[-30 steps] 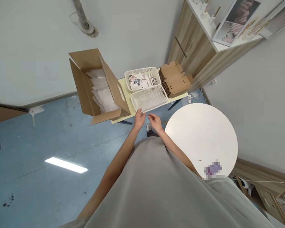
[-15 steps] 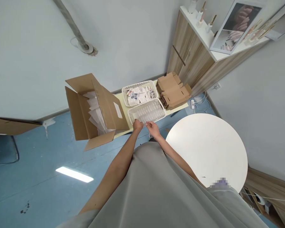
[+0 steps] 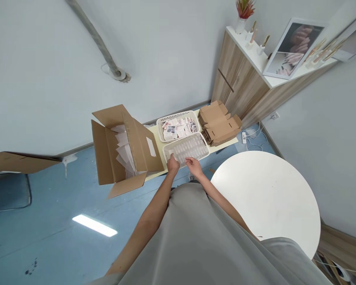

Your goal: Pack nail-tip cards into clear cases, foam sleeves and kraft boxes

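A low yellow table [image 3: 157,136] carries two white mesh baskets. The near basket [image 3: 186,148] holds clear plastic pieces; the far basket [image 3: 178,126] holds small printed packets. My left hand [image 3: 173,163] is at the near basket's front left rim, fingers curled over the edge. My right hand [image 3: 194,165] hovers just before the same basket's front rim, fingers loosely bent and apart, nothing visible in it.
An open cardboard box [image 3: 123,148] with white sheets stands left of the baskets. A stack of flat brown cartons [image 3: 219,122] lies to the right. A round white table [image 3: 267,198] is near my right side. A wooden cabinet [image 3: 243,87] stands behind.
My view has tilted up and the scene has slid down the picture. Both hands have moved from in front of the near basket to its front rim.
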Demonstrator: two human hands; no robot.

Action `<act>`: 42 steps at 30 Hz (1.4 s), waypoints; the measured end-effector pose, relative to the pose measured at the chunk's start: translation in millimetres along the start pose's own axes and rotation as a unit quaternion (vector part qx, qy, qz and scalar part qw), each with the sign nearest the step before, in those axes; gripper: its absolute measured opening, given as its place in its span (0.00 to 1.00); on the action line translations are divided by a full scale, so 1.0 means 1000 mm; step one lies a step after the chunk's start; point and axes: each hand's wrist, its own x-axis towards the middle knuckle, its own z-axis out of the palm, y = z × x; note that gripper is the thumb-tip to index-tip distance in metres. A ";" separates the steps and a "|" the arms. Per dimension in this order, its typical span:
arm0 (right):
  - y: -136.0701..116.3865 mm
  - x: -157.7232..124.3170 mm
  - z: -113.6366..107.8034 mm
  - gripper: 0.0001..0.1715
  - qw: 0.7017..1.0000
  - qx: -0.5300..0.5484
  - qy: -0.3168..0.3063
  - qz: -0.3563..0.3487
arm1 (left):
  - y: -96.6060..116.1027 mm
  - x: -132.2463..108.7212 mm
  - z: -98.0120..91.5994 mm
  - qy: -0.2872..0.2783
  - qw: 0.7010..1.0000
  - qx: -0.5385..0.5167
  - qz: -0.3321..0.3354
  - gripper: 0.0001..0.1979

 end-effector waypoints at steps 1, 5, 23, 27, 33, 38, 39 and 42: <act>0.000 0.000 0.000 0.14 1.000 0.002 0.002 0.001 | 0.000 -0.001 0.001 0.001 1.000 0.003 0.008 0.35; -0.001 -0.003 0.004 0.14 1.000 0.003 0.014 0.003 | 0.002 -0.008 0.000 -0.001 1.000 -0.003 0.019 0.16; -0.022 -0.054 -0.014 0.29 0.985 -0.013 0.144 -0.092 | -0.009 -0.085 -0.031 -0.168 0.760 -0.618 0.116 0.47; -0.024 -0.095 -0.022 0.23 0.964 -0.108 0.178 -0.164 | -0.007 -0.112 -0.009 -0.143 0.762 -0.628 0.070 0.55; -0.012 -0.156 -0.032 0.13 0.939 -0.203 0.162 -0.226 | -0.012 -0.158 0.025 -0.150 0.762 -0.628 0.045 0.54; -0.004 -0.197 -0.048 0.14 0.942 -0.212 0.138 -0.219 | -0.021 -0.189 0.043 -0.180 0.741 -0.644 0.059 0.53; -0.004 -0.204 -0.054 0.16 0.946 -0.206 0.123 -0.216 | -0.022 -0.193 0.045 -0.189 0.736 -0.647 0.065 0.54; -0.009 -0.221 -0.075 0.20 0.960 -0.173 0.075 -0.207 | -0.025 -0.205 0.049 -0.220 0.714 -0.657 0.098 0.56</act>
